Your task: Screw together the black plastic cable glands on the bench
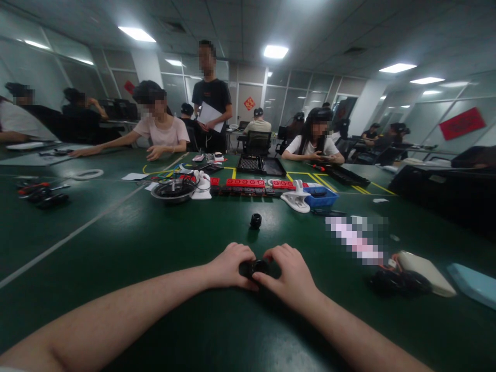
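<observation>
Both my hands rest on the green table (163, 310) close in front of me, knuckles up. My left hand (231, 264) and my right hand (289, 273) are curled together around a small black part (253, 267) held between their fingertips. Most of that part is hidden by my fingers. A second small black cylindrical part (256, 221) stands alone on the table a short way beyond my hands.
Red and black component strips (248, 186), a black round dish (173, 190), a white clamp (296, 200) and a blue bin (321, 197) lie farther back. A white device with black cables (420, 268) sits at right. Several people sit or stand around the far edge.
</observation>
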Action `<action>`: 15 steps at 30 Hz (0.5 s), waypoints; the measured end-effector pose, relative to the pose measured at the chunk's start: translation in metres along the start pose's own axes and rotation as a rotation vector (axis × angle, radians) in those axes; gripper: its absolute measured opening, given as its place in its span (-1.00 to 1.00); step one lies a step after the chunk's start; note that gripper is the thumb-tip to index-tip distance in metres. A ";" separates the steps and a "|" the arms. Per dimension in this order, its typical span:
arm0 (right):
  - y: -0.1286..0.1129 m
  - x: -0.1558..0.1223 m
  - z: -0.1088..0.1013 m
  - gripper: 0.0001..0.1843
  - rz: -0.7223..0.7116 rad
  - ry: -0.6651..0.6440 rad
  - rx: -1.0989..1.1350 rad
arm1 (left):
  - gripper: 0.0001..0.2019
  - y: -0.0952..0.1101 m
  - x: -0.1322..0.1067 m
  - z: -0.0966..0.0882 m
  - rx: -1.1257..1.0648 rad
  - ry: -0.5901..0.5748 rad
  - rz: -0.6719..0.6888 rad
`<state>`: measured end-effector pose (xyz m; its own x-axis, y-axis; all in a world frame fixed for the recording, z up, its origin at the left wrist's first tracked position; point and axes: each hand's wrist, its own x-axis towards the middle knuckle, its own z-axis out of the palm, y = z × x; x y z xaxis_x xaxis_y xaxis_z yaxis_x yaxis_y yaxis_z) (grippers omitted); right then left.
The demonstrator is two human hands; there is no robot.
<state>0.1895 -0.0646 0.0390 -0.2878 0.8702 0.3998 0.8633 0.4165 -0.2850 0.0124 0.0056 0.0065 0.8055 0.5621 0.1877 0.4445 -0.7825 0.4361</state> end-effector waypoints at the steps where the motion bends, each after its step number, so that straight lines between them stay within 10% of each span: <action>1: -0.001 -0.001 0.001 -0.69 -0.004 0.001 -0.025 | -0.57 0.000 0.000 0.000 -0.001 -0.001 0.001; 15: -0.002 0.003 -0.013 -0.70 -0.192 -0.174 0.072 | -0.58 -0.002 -0.001 0.003 0.021 0.005 0.009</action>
<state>0.1919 -0.0663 0.0519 -0.5157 0.8031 0.2983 0.7563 0.5904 -0.2820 0.0119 0.0062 0.0030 0.8076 0.5562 0.1958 0.4452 -0.7930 0.4159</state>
